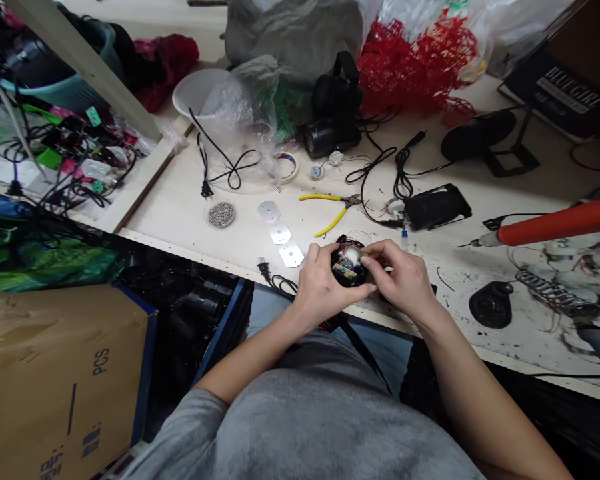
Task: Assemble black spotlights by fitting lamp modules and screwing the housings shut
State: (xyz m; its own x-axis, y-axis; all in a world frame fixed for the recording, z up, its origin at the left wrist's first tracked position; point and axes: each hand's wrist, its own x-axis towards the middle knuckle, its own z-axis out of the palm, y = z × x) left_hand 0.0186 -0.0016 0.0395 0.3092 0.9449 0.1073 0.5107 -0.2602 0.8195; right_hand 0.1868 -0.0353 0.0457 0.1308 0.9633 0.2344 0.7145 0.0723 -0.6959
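A round black housing [349, 261] sits between my hands at the table's front edge, its open side facing up. Inside it show a small circuit board [345, 271], thin wires and a pale round part. My left hand [321, 280] is wrapped round the housing's left and near side. From the right, my right hand [397, 275] has thumb and finger pinched at the housing's rim; what lies between those fingertips is hidden. Yellow-handled cutting pliers [333, 207] lie behind the housing. To the left are three thin metal plates [280, 233] in a row.
A dish of small screws [221, 214] stands left, near a white bucket [200, 90]. Black lamps [330, 137] and cables occupy the back. On the right are a red soldering iron [555, 222], a coiled metal holder [555, 293] and a black cover [491, 305]. A cardboard box [65, 373] stands lower left.
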